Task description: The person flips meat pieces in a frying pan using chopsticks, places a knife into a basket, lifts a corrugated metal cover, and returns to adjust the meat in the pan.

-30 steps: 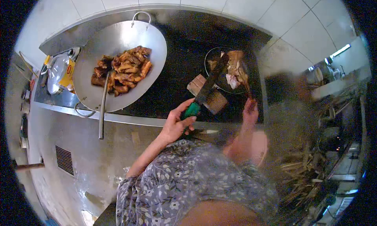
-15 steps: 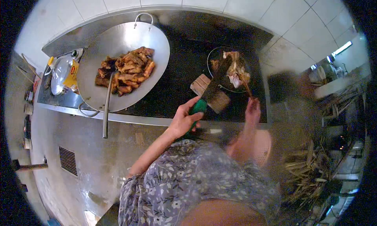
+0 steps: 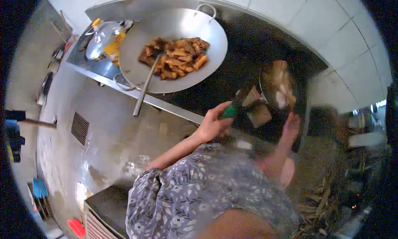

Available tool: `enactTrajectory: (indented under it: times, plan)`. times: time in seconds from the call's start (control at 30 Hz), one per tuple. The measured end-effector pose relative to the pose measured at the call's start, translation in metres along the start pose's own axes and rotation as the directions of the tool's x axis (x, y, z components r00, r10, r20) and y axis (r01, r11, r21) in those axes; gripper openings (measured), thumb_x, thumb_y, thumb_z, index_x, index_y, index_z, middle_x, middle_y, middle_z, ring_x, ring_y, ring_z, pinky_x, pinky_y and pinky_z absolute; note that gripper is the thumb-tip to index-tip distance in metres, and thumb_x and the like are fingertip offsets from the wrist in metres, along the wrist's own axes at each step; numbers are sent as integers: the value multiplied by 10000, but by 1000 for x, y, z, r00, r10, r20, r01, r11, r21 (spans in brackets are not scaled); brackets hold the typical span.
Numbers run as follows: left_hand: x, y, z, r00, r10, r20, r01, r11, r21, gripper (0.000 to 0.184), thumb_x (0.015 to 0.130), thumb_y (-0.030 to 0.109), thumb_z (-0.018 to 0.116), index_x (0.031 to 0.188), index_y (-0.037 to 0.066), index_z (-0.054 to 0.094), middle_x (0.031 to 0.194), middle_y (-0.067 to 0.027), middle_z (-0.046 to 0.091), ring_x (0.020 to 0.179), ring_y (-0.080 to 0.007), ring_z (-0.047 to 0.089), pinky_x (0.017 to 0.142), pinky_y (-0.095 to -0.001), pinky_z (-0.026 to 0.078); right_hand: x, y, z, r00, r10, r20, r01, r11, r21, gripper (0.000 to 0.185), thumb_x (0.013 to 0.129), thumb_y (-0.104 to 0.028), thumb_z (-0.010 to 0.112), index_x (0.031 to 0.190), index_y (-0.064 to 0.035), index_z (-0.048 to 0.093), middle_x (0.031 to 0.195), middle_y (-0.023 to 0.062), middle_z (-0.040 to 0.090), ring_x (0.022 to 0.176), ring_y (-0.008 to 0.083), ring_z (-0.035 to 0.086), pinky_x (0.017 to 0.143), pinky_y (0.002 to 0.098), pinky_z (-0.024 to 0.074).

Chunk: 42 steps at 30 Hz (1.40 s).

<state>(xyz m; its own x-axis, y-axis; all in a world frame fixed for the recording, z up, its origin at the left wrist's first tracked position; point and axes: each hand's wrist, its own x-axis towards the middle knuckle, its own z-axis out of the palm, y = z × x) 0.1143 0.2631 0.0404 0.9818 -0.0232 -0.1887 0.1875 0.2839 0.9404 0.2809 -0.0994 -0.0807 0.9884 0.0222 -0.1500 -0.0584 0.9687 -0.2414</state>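
Observation:
My left hand (image 3: 213, 125) is closed around the green handle (image 3: 229, 111) of a tool whose dark blade or head is blurred. Closed too is my right hand (image 3: 291, 125), gripping a thin brown stick that shows better in the earlier frame; now it is smeared. Just beyond that hand is a blurred piece of meat (image 3: 280, 83), brown and whitish, over a round dark pan or dish with a pale rim (image 3: 262, 89). Two tan blocks, one nearer me (image 3: 259, 115) and one behind (image 3: 251, 96), lie between the tool and the dish.
A large metal wok (image 3: 166, 22) at the left holds browned pieces (image 3: 180, 56) and a long-handled metal utensil (image 3: 146, 89). Beside it lies a clear bottle with a yellow cap (image 3: 96, 22). A dark counter (image 3: 244, 40) meets the tiled wall. Firewood (image 3: 319, 206) lies low on the right.
The view has turned, so the wok and counter appear shifted right and tilted. The meat and both hands are more blurred. Each hand keeps its grip.

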Motion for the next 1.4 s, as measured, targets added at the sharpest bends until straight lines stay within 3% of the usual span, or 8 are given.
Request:
enactTrajectory:
  times: [0.2, 0.47, 0.67, 0.9, 1.07, 1.2, 1.3, 1.4]
  plan:
    - [-37, 9, -33, 933, 66, -354, -130, 978, -162, 520, 771, 8, 521, 1254, 51, 335, 801, -55, 545, 515, -108, 509, 422, -235, 413, 51, 114, 58, 1000, -21, 2, 21, 953, -301, 196, 839, -139, 514, 882, 51, 535, 900, 138, 577, 878, 286, 558, 790, 375, 505]
    - [-87, 21, -88, 752, 167, -638, -263, 963, -57, 518, 774, -6, 509, 1258, 54, 334, 846, -69, 551, 519, -108, 504, 417, -233, 419, 63, 268, 128, 959, 231, 164, -119, 854, -507, 172, 826, -160, 530, 829, 12, 540, 810, 102, 565, 824, 213, 555, 806, 332, 492]
    - [-117, 20, -104, 713, 125, -690, -265, 959, -100, 508, 772, -5, 510, 1251, 57, 352, 886, -60, 553, 528, -99, 503, 419, -230, 421, 88, 343, 167, 934, 281, 221, -57, 728, -683, 151, 841, -95, 446, 874, 34, 518, 881, 118, 541, 901, 218, 524, 823, 330, 469]
    - [-129, 29, -123, 721, 94, -686, -165, 985, -39, 511, 773, -3, 511, 1254, 57, 351, 913, -48, 551, 561, -98, 513, 429, -227, 427, 109, 449, 214, 999, 2, -51, -34, 764, -644, 223, 788, -151, 537, 878, 49, 502, 856, 137, 538, 791, 207, 552, 668, 320, 516]
    - [-131, 24, -144, 732, 61, -678, -190, 975, -117, 537, 742, -25, 542, 1243, 69, 373, 953, -61, 569, 646, -111, 532, 542, -236, 456, 109, 500, 227, 995, -76, -71, 6, 724, -690, 247, 773, -159, 555, 876, 62, 519, 850, 149, 545, 772, 202, 560, 624, 314, 521]
    - [-128, 25, -157, 752, 7, -659, -153, 974, -165, 544, 752, -23, 533, 1257, 67, 350, 971, -73, 561, 641, -114, 531, 516, -234, 449, 108, 528, 223, 990, 47, 130, 69, 648, -758, 229, 786, -154, 556, 876, 56, 545, 839, 127, 560, 773, 197, 568, 662, 305, 512]
    - [-126, 23, -161, 775, -11, -631, -134, 974, -182, 557, 774, -15, 519, 1283, 69, 309, 955, -75, 544, 591, -122, 528, 454, -227, 432, 113, 542, 209, 870, 152, 469, 329, 531, -781, 192, 799, -132, 547, 893, 34, 566, 836, 95, 574, 775, 180, 573, 702, 279, 495]
    - [-124, 22, -165, 794, -12, -608, -128, 974, -187, 546, 780, -16, 515, 1280, 66, 311, 964, -77, 544, 586, -120, 524, 454, -228, 429, 106, 540, 209, 856, 134, 499, 360, 538, -762, 167, 805, -153, 551, 836, 6, 589, 813, 71, 594, 740, 163, 578, 667, 267, 496]
